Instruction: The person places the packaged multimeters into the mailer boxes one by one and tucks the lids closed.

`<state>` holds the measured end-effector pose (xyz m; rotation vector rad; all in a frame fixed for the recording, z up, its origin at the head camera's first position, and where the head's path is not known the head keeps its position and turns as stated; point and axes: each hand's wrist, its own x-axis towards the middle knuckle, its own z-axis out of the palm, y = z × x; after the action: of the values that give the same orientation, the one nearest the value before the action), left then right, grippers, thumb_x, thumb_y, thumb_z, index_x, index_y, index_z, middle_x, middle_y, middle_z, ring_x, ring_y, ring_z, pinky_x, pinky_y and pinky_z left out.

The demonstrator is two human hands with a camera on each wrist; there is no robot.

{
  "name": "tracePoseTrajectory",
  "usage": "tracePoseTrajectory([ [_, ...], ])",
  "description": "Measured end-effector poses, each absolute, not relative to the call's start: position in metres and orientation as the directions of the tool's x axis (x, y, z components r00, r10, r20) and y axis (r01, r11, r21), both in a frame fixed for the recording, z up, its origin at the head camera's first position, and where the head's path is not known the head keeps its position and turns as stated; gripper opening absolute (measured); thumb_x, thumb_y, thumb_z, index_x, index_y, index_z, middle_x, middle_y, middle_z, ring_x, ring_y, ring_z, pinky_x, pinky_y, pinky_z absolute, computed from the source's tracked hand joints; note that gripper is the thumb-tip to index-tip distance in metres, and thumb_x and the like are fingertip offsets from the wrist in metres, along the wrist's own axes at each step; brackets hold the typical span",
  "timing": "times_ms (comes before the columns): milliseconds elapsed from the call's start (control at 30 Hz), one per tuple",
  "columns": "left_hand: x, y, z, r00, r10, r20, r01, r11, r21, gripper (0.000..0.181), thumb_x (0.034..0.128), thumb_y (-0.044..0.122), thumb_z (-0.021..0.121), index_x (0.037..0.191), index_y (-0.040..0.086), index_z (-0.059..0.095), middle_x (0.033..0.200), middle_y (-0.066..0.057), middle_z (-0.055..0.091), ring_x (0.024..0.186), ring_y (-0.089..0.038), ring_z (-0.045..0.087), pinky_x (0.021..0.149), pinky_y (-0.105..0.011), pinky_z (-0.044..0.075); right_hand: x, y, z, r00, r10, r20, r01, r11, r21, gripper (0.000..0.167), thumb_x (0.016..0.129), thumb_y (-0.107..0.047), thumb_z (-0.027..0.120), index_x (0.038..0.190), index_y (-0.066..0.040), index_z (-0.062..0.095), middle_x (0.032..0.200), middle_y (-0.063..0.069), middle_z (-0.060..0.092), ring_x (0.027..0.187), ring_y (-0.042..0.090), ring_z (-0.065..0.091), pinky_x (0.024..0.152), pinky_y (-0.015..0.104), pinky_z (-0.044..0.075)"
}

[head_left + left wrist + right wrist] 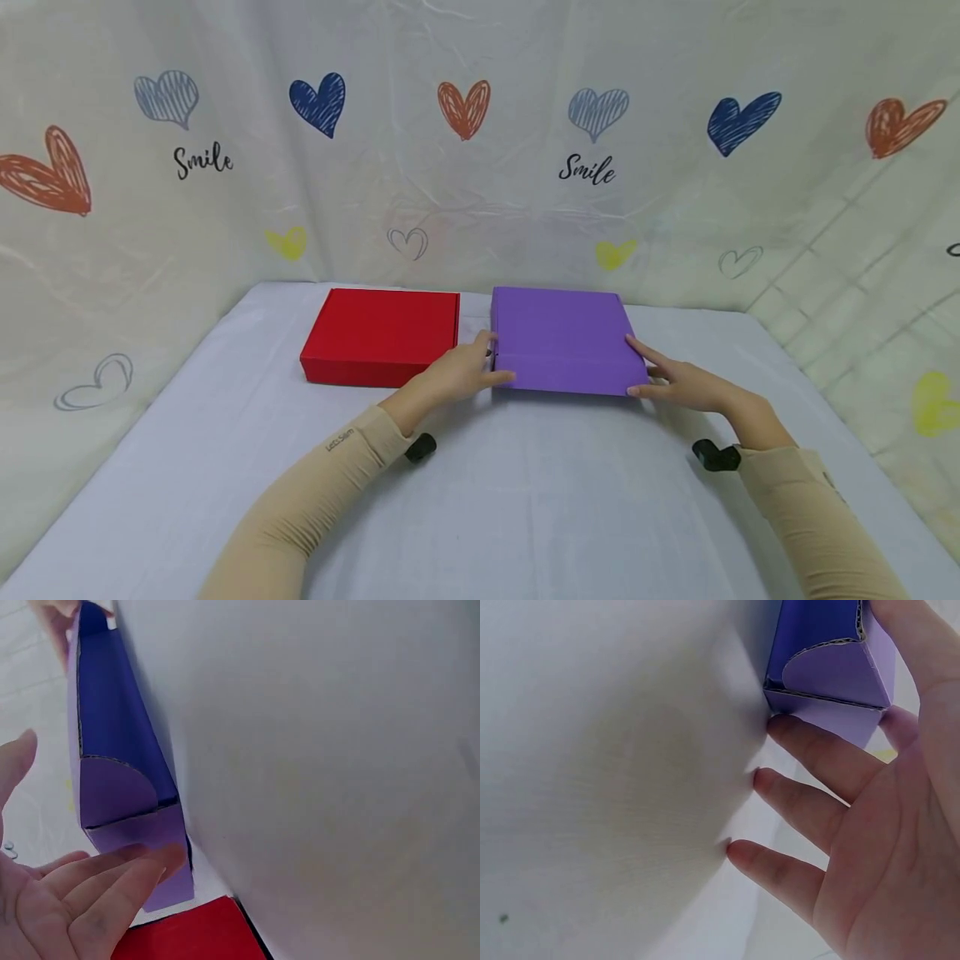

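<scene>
A flat purple cardboard box lies toward the back of the table. Its front lid flap stands out from the body, and the left wrist view shows a dark gap under it, with a rounded side tab. My left hand is at the box's left side, fingers extended along the side wall and thumb near the front left corner. On the other side, my right hand has its fingers spread, touching the right edge and the front right corner. In the right wrist view, the right hand's fingers look nearly straight.
Left of the purple box sits a closed red box, a narrow gap away, with my left hand close to its right edge. A white cloth covers the table. Behind hangs a pale curtain printed with hearts.
</scene>
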<state>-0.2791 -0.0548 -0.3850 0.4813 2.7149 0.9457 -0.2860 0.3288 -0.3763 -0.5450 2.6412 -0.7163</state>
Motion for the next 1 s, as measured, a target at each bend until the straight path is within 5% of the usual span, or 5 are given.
tracePoseTrajectory([
  [333,-0.285,-0.044,-0.387,-0.907,0.408,-0.1,0.273,0.753,0.598,0.095,0.097,0.049,0.068,0.164,0.007,0.015,0.145,-0.02,0.055,0.119,-0.025,0.058,0.097,-0.04,0.05,-0.286,0.328,-0.373,-0.857,-0.455,-0.241,-0.272,0.798,-0.538,0.099,0.099,-0.044,0.067,0.166,-0.017,-0.001,0.155,0.041,0.027,0.14,0.058,0.034,0.106,0.073,0.031],
  [567,-0.296,-0.037,-0.388,-0.893,0.426,-0.146,0.244,0.73,0.638,0.098,0.0987,0.047,0.066,0.165,0.009,0.006,0.168,-0.015,0.024,0.151,-0.028,0.031,0.12,-0.044,0.031,-0.293,0.318,-0.365,-0.849,-0.45,-0.277,-0.269,0.819,-0.506,0.102,0.097,-0.047,0.068,0.165,-0.011,0.001,0.158,0.042,0.018,0.141,0.061,0.027,0.11,0.074,0.025],
  [767,-0.305,-0.035,-0.389,-0.867,0.463,-0.183,0.245,0.716,0.654,0.102,0.0995,0.045,0.065,0.165,0.009,-0.004,0.17,-0.02,0.002,0.156,-0.03,0.014,0.123,-0.043,0.02,-0.301,0.313,-0.362,-0.842,-0.462,-0.281,-0.291,0.825,-0.484,0.112,0.092,-0.046,0.076,0.165,-0.01,-0.001,0.158,0.043,0.012,0.142,0.064,0.019,0.111,0.074,0.021],
  [1000,-0.312,-0.034,-0.393,-0.86,0.472,-0.193,0.236,0.705,0.669,0.109,0.0971,0.046,0.068,0.164,0.011,-0.011,0.17,-0.021,-0.006,0.156,-0.032,0.009,0.124,-0.046,0.018,-0.308,0.308,-0.365,-0.832,-0.467,-0.298,-0.272,0.814,-0.514,0.122,0.087,-0.045,0.082,0.164,-0.013,-0.007,0.16,0.042,0.007,0.145,0.061,0.016,0.114,0.072,0.017],
])
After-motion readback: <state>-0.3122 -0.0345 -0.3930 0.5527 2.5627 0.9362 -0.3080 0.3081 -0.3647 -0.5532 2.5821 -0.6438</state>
